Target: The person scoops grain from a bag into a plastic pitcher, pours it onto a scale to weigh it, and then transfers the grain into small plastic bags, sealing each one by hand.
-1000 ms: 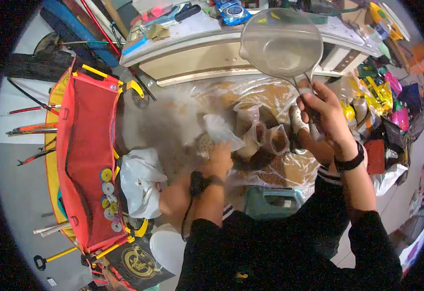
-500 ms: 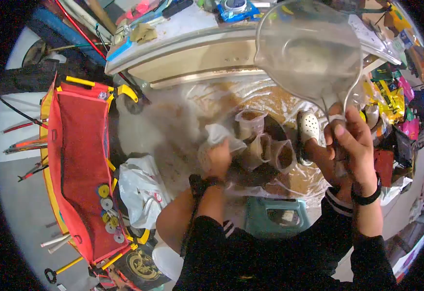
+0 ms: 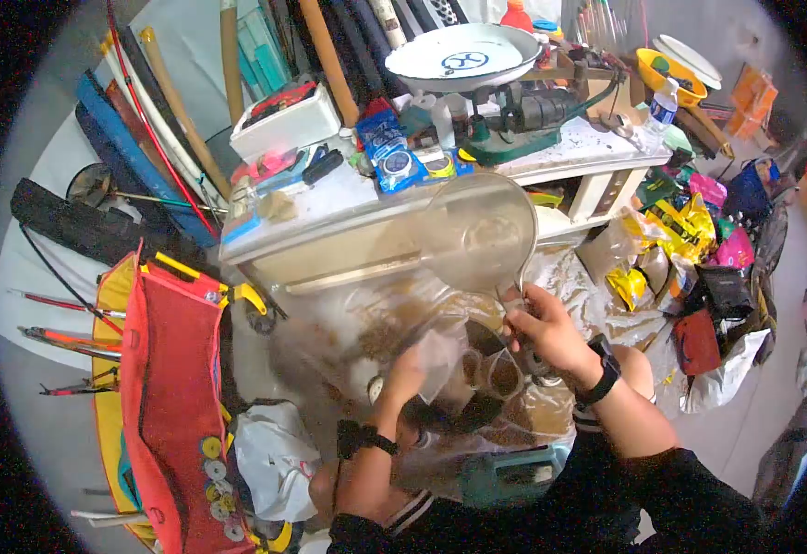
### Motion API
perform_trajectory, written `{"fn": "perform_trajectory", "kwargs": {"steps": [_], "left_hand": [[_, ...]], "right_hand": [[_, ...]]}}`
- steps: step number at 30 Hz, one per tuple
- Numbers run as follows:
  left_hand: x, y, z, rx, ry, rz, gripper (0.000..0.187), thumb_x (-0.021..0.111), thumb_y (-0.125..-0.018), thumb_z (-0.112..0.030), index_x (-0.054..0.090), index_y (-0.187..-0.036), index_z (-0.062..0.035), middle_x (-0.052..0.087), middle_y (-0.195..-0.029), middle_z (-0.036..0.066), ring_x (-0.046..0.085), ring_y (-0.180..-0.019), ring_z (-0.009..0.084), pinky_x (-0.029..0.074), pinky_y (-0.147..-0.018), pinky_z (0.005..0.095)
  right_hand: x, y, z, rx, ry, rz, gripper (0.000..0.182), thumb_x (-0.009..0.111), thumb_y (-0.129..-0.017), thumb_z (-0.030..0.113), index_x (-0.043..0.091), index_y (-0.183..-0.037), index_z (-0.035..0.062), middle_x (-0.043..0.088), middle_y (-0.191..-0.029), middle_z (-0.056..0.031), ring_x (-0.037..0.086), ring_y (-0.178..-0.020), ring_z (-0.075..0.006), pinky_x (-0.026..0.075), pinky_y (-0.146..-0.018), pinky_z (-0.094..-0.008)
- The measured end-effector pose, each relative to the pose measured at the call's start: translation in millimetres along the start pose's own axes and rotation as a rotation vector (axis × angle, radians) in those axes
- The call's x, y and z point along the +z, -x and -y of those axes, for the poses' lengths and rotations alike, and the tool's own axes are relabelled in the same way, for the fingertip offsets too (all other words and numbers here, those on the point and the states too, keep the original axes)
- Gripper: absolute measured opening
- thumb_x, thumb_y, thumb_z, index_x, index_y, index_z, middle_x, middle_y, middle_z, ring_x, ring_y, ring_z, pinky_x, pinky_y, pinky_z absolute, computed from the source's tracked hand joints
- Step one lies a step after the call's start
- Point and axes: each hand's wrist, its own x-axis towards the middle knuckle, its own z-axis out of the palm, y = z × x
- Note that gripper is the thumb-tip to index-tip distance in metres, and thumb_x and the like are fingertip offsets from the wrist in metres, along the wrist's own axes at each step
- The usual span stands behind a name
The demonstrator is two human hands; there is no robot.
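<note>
My right hand grips the handle of a big translucent plastic water scoop. The scoop's round bowl reaches up and away, overlapping the front of the white table in this view. To the left, my left hand is closed on a thin clear plastic bag, blurred by motion. Just right of and below that bag, a clear bag with brown contents stands in a dark round basin. The basin rests on plastic sheeting smeared with brown material.
Ahead, a white table carries a scale with a white enamel pan. A long red fabric bag lies left, beside a white plastic bag. A teal stool is near my legs. Colourful packets pile up at right.
The view has tipped up, showing more of the table. My right hand has brought the scoop down and left, nearer the bag in my left hand.
</note>
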Motion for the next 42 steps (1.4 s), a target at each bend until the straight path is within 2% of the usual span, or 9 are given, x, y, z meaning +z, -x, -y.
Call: {"fn": "perform_trajectory", "kwargs": {"steps": [4,5,7,16,18,21,25,31,42], "left_hand": [[-17.2,39.3,-64.9,-0.243,-0.119,-0.121,0.041,0.049,-0.073,0.000,0.056,-0.113,-0.0050,0.063,-0.104,0.017,0.061,-0.093,0.0287,0.048,-0.082,0.0374],[-13.7,38.0,-35.9,-0.211,-0.095,-0.126,0.031,0.051,-0.084,-0.010,0.059,-0.114,-0.0062,0.065,-0.104,0.013,0.062,-0.094,0.0223,0.046,-0.083,0.0336],[-1.8,33.4,37.2,-0.118,-0.175,-0.115,0.035,0.051,-0.076,-0.004,0.058,-0.110,-0.0039,0.064,-0.103,0.016,0.061,-0.096,0.0282,0.046,-0.083,0.0367],[30.2,33.3,60.6,-0.303,-0.362,-0.136,0.051,0.056,-0.072,-0.005,0.047,-0.123,-0.0029,0.058,-0.115,0.021,0.055,-0.107,0.0374,0.044,-0.091,0.0407],[37.9,21.0,80.7,-0.005,-0.401,-0.396,0.052,0.058,-0.076,-0.010,0.045,-0.125,-0.0060,0.054,-0.120,0.021,0.053,-0.106,0.0405,0.045,-0.089,0.0440],[42.6,12.7,38.6,0.015,-0.571,-0.303,0.044,0.059,-0.079,-0.018,0.050,-0.121,-0.0053,0.057,-0.115,0.019,0.050,-0.111,0.0362,0.042,-0.090,0.0447],[87.9,-10.6,20.2,-0.438,-0.484,0.036,0.043,0.048,-0.088,-0.037,0.051,-0.118,-0.0076,0.061,-0.108,0.019,0.058,-0.098,0.0385,0.045,-0.085,0.0477],[119.0,-31.3,67.9,-0.676,-0.503,0.187,0.048,0.051,-0.084,-0.041,0.057,-0.117,-0.0079,0.059,-0.114,0.019,0.056,-0.107,0.0372,0.043,-0.089,0.0463],[94.4,-7.5,109.7,-0.466,-0.548,0.128,0.033,0.053,-0.079,-0.028,0.067,-0.096,-0.0033,0.065,-0.096,0.019,0.062,-0.090,0.0372,0.047,-0.078,0.0455]], "right_hand": [[-0.2,8.3,-6.9,-0.011,0.066,-0.079,0.020,0.053,-0.090,0.010,0.049,-0.108,0.0019,0.057,-0.075,-0.0050,0.053,-0.057,-0.0123,0.045,-0.054,-0.0246],[3.2,7.6,-0.3,-0.013,0.040,-0.113,0.021,0.053,-0.090,0.011,0.049,-0.108,0.0015,0.057,-0.075,-0.0048,0.053,-0.057,-0.0123,0.045,-0.054,-0.0248],[5.1,11.9,4.4,0.009,0.052,-0.121,0.019,0.052,-0.090,0.010,0.050,-0.106,0.0011,0.057,-0.074,-0.0044,0.053,-0.058,-0.0120,0.044,-0.055,-0.0247],[2.2,13.0,-3.3,-0.015,0.004,-0.061,0.021,0.054,-0.090,0.012,0.051,-0.108,0.0007,0.056,-0.074,-0.0027,0.053,-0.061,-0.0103,0.043,-0.056,-0.0227],[0.6,11.4,-1.8,-0.021,0.018,-0.041,0.022,0.054,-0.090,0.013,0.051,-0.108,0.0012,0.057,-0.075,-0.0023,0.053,-0.061,-0.0087,0.043,-0.055,-0.0213],[3.0,11.2,0.1,0.004,0.023,-0.055,0.023,0.055,-0.090,0.013,0.050,-0.109,0.0013,0.057,-0.074,-0.0022,0.053,-0.061,-0.0086,0.043,-0.055,-0.0214],[3.9,11.4,3.2,0.028,0.064,-0.055,0.023,0.056,-0.090,0.013,0.050,-0.109,0.0012,0.057,-0.074,-0.0021,0.053,-0.060,-0.0087,0.043,-0.055,-0.0215],[7.3,12.7,5.1,0.068,0.005,-0.079,0.021,0.055,-0.089,0.010,0.050,-0.107,-0.0003,0.056,-0.075,-0.0035,0.053,-0.059,-0.0094,0.042,-0.054,-0.0209],[-1.5,10.6,9.7,0.050,-0.016,-0.103,0.022,0.056,-0.090,0.010,0.050,-0.108,-0.0005,0.056,-0.076,-0.0033,0.052,-0.061,-0.0092,0.045,-0.055,-0.0224]]}}
